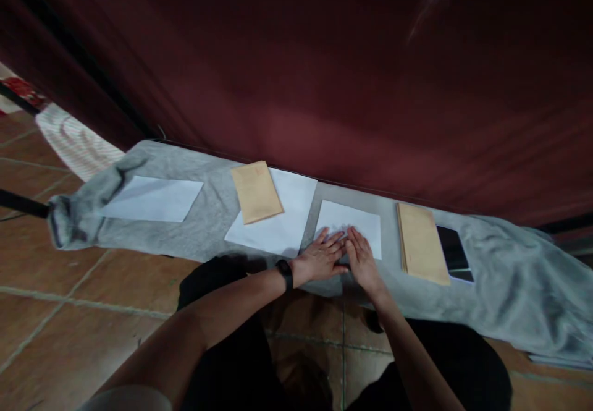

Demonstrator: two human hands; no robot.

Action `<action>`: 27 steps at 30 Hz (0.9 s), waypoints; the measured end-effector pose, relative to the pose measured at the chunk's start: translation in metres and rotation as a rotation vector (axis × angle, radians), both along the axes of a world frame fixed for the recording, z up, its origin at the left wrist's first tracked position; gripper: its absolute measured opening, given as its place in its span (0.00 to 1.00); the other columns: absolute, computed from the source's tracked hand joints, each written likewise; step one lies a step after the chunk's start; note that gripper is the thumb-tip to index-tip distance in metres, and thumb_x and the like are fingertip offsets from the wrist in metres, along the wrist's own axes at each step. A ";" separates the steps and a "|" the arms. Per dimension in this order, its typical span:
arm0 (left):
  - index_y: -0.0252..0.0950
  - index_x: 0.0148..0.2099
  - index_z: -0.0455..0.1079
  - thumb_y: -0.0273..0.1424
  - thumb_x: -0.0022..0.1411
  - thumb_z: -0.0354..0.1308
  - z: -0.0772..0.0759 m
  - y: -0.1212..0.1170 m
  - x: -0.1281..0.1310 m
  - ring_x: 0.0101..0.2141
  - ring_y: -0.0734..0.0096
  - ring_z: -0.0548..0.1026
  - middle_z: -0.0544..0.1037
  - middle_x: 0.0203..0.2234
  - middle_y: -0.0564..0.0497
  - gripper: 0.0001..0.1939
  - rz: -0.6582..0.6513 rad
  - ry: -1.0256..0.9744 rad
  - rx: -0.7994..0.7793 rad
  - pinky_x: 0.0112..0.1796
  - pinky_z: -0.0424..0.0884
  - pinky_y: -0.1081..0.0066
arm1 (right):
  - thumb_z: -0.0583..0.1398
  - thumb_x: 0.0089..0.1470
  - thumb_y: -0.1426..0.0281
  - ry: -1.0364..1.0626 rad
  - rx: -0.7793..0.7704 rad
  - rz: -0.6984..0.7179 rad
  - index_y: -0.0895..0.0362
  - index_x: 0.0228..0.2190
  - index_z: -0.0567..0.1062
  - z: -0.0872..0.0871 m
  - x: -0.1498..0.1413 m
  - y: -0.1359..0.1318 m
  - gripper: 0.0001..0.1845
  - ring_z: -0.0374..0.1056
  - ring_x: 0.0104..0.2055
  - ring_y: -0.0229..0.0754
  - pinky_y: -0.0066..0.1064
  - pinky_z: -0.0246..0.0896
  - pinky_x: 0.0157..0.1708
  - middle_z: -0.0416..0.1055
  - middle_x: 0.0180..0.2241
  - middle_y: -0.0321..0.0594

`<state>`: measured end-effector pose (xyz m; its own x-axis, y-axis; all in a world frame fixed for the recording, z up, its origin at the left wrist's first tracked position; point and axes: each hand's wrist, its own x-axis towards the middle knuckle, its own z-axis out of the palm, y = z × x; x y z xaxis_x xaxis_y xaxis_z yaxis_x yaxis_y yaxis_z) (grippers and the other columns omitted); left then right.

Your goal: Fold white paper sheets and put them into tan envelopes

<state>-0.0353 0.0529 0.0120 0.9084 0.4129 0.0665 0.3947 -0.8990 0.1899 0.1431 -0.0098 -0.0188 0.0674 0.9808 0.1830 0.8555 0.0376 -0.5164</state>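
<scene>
White sheet (354, 214): from my remote seat I find it directly beneath the fingers of both hands, its far edge bare beyond the fingertips. The left hand (321, 258) lies flattened, palm down and fingers stretched, clenching nothing; the right hand (364, 264) is likewise released, its fingers together and meeting the left's over the paper. Whether the sheet is folded, I cannot tell.

Left of the left hand I see a larger white paper (294, 210) with brown envelopes (257, 191) on it, and farther left another sheet of paper (152, 199). Right of the right hand lie a brown stack (422, 243) and, just past it, a phone (451, 249).

My worry is the soft grey cloth (514, 269) under everything: uneven pressure could bunch it and crease the paper crookedly. If the hands push unequally, the sheet could skew. A careless sweep of the left forearm could drag the larger paper, tipping its envelopes off.
</scene>
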 end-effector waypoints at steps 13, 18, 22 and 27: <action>0.35 0.71 0.51 0.51 0.71 0.42 -0.001 -0.001 0.002 0.69 0.54 0.50 0.53 0.70 0.44 0.35 -0.005 -0.025 0.000 0.65 0.40 0.45 | 0.39 0.70 0.59 -0.435 0.078 -0.159 0.66 0.68 0.52 -0.016 0.036 0.003 0.33 0.47 0.70 0.55 0.53 0.47 0.66 0.49 0.68 0.57; 0.36 0.70 0.53 0.52 0.70 0.42 0.000 -0.001 0.002 0.68 0.55 0.50 0.54 0.70 0.45 0.35 0.001 -0.014 0.020 0.66 0.41 0.47 | 0.41 0.70 0.60 -0.510 0.096 -0.278 0.70 0.65 0.57 -0.015 0.039 0.003 0.33 0.55 0.67 0.57 0.54 0.53 0.63 0.54 0.66 0.63; 0.36 0.71 0.52 0.52 0.71 0.41 -0.003 0.000 0.000 0.68 0.56 0.51 0.56 0.69 0.45 0.35 -0.006 -0.050 0.042 0.66 0.41 0.48 | 0.41 0.70 0.60 -0.473 0.084 -0.399 0.72 0.64 0.58 -0.005 0.027 0.008 0.34 0.54 0.67 0.61 0.57 0.51 0.62 0.55 0.65 0.67; 0.36 0.69 0.56 0.51 0.71 0.42 -0.007 0.004 0.002 0.68 0.55 0.52 0.60 0.67 0.42 0.34 -0.004 -0.058 0.046 0.66 0.41 0.47 | 0.38 0.70 0.61 -0.327 0.013 -0.127 0.62 0.67 0.53 0.005 0.004 0.029 0.31 0.44 0.71 0.48 0.49 0.46 0.66 0.50 0.69 0.52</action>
